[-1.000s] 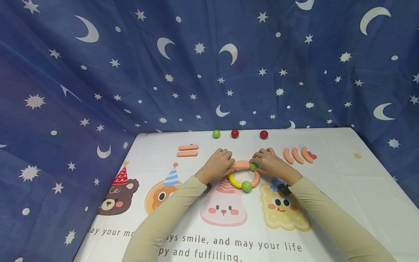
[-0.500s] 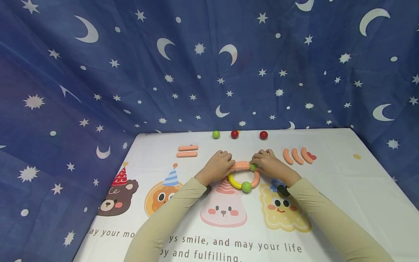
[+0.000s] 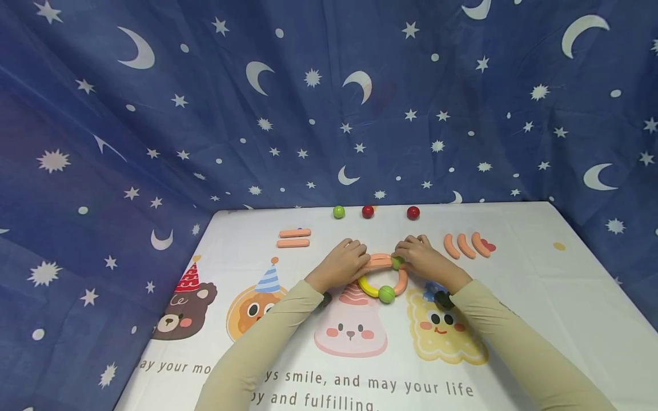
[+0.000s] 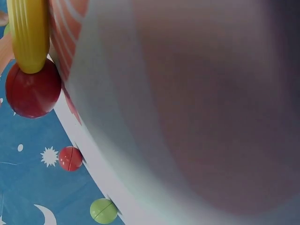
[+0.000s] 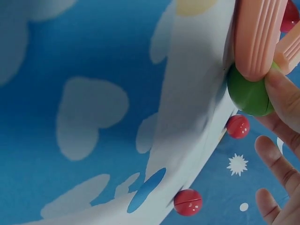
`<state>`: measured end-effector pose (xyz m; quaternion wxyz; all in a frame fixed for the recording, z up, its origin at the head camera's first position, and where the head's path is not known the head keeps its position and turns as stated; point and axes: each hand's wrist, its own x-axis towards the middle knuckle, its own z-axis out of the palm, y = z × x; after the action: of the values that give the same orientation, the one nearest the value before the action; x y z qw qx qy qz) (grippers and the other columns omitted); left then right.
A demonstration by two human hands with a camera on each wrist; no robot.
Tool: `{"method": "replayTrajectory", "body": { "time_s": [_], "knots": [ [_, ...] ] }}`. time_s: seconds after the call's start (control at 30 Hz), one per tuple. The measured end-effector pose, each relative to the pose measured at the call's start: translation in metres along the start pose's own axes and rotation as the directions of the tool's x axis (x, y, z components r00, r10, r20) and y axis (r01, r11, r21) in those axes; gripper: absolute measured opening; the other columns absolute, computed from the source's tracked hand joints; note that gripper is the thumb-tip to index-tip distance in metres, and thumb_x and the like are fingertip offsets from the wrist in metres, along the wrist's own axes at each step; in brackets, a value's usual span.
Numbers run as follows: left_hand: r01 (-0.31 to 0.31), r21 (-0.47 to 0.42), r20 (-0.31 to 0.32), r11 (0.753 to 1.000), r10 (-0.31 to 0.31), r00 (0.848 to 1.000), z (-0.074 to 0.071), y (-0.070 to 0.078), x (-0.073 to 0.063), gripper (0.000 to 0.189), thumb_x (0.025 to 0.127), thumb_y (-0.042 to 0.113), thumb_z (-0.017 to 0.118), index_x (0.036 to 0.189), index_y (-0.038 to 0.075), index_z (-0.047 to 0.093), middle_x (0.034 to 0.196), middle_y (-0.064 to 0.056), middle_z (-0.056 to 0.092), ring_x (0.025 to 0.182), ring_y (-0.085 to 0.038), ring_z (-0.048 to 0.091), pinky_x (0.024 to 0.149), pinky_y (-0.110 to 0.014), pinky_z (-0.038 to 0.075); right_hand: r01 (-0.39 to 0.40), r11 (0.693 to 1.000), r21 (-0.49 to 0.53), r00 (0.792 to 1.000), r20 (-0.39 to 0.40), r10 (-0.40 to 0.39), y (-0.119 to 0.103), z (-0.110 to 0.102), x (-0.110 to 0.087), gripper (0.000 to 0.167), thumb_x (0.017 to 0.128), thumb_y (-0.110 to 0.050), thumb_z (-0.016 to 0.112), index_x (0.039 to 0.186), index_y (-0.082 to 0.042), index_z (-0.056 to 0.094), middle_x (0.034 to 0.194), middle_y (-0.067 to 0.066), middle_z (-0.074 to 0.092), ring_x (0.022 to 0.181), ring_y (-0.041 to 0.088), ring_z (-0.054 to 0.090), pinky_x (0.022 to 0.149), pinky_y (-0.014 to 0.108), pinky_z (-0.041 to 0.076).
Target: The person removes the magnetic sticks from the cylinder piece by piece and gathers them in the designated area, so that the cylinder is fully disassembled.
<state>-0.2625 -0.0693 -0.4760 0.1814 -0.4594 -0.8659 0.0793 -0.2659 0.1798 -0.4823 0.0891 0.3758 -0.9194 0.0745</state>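
A ring of toy balls and sticks lies in mid-table under both hands. It has a yellow curved stick (image 3: 366,286), a front green ball (image 3: 386,294), a pink curved stick (image 3: 401,281) and, at the back, a straight pink stick (image 3: 380,261). My left hand (image 3: 341,265) curls its fingers round the straight stick's left end. The dark red ball (image 4: 33,88) at the yellow stick's end is hidden beneath that hand in the head view. My right hand (image 3: 425,258) pinches the back green ball (image 5: 250,91) at the ring's right corner, thumb against it.
Two straight pink sticks (image 3: 293,243) lie to the left, and several curved pink sticks (image 3: 466,246) to the right. A loose green ball (image 3: 338,212) and two red balls (image 3: 413,213) sit at the back edge, before the blue star-printed curtain (image 3: 308,103).
Both hands stay at the ring with almost no movement. The straight pink stick now tilts slightly, and the view has shifted a little.
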Motion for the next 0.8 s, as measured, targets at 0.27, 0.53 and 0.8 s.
{"method": "replayTrajectory", "body": {
  "time_s": [0.27,0.53,0.8],
  "knots": [
    [-0.015,0.008,-0.016,1.000,0.015,1.000,0.0007,0.0005,0.0000,0.022,0.095,0.037,0.050,0.093,0.018,0.061,0.091,0.003,0.058,0.089,-0.014,0.053,0.092,-0.030,0.042,0.000,1.000,-0.002,1.000,0.004,0.000,0.0003,0.0008,-0.0001,0.026,0.075,-0.018,0.076,0.100,-0.014,0.070,0.101,0.002,0.065,0.096,0.021,0.054,0.079,0.041,0.036],
    [-0.020,0.003,-0.025,1.000,0.020,0.999,0.0003,0.0019,0.0007,0.022,0.095,0.037,0.051,0.092,0.018,0.062,0.089,0.003,0.058,0.086,-0.013,0.052,0.086,-0.028,0.043,0.002,1.000,0.003,1.000,0.002,-0.002,0.0010,0.0004,0.0002,0.026,0.074,-0.017,0.077,0.099,-0.014,0.070,0.099,0.001,0.065,0.094,0.020,0.053,0.079,0.041,0.035],
    [-0.030,-0.007,-0.035,1.000,0.030,0.999,-0.0006,0.0026,0.0005,0.022,0.095,0.035,0.051,0.090,0.016,0.061,0.087,0.003,0.057,0.084,-0.014,0.051,0.084,-0.028,0.043,0.011,1.000,0.002,1.000,-0.001,-0.011,-0.0002,-0.0011,0.0008,0.026,0.073,-0.017,0.077,0.097,-0.014,0.070,0.097,0.000,0.065,0.093,0.019,0.053,0.077,0.038,0.034]
  ]
}}
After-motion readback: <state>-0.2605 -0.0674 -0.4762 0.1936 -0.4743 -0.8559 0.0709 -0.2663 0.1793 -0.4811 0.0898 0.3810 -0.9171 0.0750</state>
